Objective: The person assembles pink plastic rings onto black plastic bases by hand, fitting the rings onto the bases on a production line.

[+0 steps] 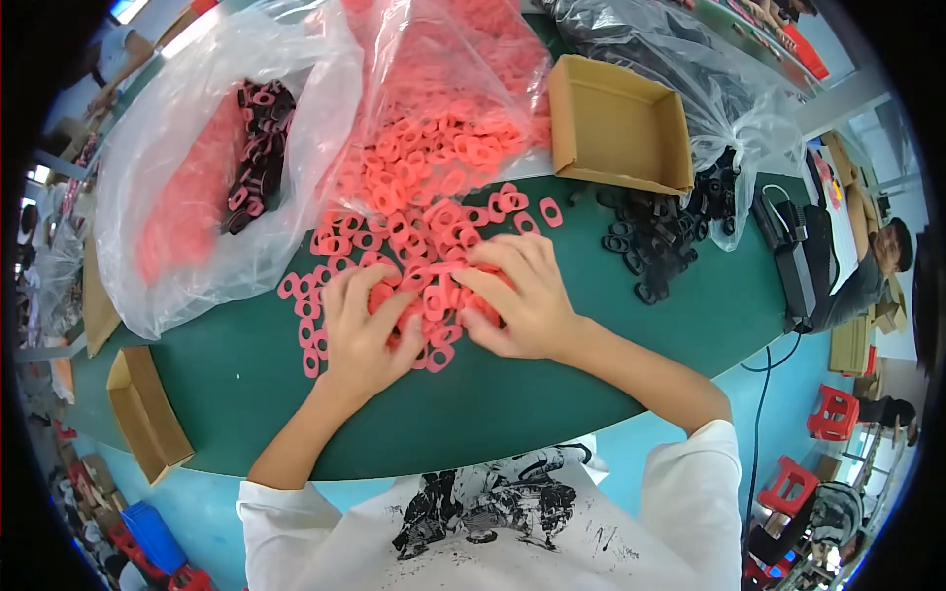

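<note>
green counter (552, 394): bare surface lies nearer the person than the pink ring pile (424, 266). clear bags (197, 167) crowd behind the pile; an open cardboard box (616, 128) and black rings (655, 241) lie to its right. left hand (365, 335) and right hand (522, 295) rest on the pile, fingers curled around pink rings.

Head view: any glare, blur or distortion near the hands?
Head view: strong fisheye bend, the green table edge curves and the corners go black; glare on the clear plastic bags at top; left hand and right hand on the pink foam rings look sharp and evenly lit.
</note>
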Motion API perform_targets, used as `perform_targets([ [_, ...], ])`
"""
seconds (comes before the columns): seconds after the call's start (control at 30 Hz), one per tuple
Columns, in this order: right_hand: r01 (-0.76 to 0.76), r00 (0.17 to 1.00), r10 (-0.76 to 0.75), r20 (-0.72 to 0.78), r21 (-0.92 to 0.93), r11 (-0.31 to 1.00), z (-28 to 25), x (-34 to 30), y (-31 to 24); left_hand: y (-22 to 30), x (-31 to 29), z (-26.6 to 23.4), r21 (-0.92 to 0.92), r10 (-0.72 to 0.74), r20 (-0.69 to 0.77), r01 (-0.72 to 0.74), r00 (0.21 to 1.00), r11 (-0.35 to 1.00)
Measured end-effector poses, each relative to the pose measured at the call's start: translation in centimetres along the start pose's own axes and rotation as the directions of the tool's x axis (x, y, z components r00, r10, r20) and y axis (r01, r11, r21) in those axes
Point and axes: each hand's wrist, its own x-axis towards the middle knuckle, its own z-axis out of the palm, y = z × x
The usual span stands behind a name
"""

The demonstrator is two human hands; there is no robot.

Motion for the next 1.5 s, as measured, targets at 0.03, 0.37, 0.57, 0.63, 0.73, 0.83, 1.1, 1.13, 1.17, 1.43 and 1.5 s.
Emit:
perform_targets([
  [0.03, 0.002, 1.000, -0.002, -0.002, 0.013, 1.000, 0.1, 0.5, 0.1, 0.3, 0.5, -0.4, 0.010, -0.007, 0.005, 0.007, 1.000, 1.000],
  [0.37, 0.142, 0.930, -0.131, 0.344, -0.004, 0.990, -1.0, -1.5, -0.6, 3.7, -0.7, -2.0, 0.255, -0.079, 0.363, -0.017, 0.929, 0.967],
  [0.57, 0.126, 0.947, -0.124, 0.296, 0.012, 0.992, -0.6, -2.0, -1.4, 3.9, -0.7, 0.7, 0.162, -0.093, 0.248, 0.053, 0.964, 0.985],
  [0.63, 0.166, 0.921, -0.160, 0.354, 0.012, 0.986, -1.5, -1.8, -2.7, 4.4, -1.3, -0.4, 0.178, -0.124, 0.318, 0.070, 0.940, 0.982],
  [0.73, 0.196, 0.920, -0.170, 0.353, -0.040, 0.980, 0.5, -1.1, -2.8, 3.6, -1.7, -2.6, 0.305, -0.125, 0.422, -0.010, 0.898, 0.952],
  [0.83, 0.161, 0.925, -0.138, 0.355, -0.036, 0.986, 2.7, 1.5, -2.3, 0.8, -2.0, -1.9, 0.314, -0.145, 0.376, 0.022, 0.915, 0.949],
  [1.1, 0.060, 0.912, -0.018, 0.411, -0.090, 0.994, -2.7, -1.2, 1.5, 2.8, 3.0, 1.8, 0.050, 0.057, 0.224, -0.069, 0.973, 0.996],
  [1.13, 0.042, 0.886, -0.007, 0.464, -0.065, 0.997, -3.3, -2.1, 0.8, 2.9, 2.9, 1.7, 0.052, 0.055, 0.215, -0.068, 0.975, 0.996],
  [1.17, 0.044, 0.885, -0.007, 0.465, -0.070, 0.997, -3.4, -2.7, -0.1, 3.5, 2.3, 1.5, 0.010, 0.065, 0.264, -0.070, 0.962, 0.998],
  [1.43, 0.128, 0.936, -0.129, 0.327, 0.025, 0.991, 2.4, -1.4, -5.6, 2.7, -3.8, -3.3, 0.214, -0.069, 0.449, -0.033, 0.891, 0.976],
  [1.5, 0.117, 0.942, -0.127, 0.311, 0.049, 0.992, 4.6, 0.7, -5.7, 1.7, -4.0, -3.9, 0.304, -0.186, 0.469, 0.040, 0.864, 0.952],
])
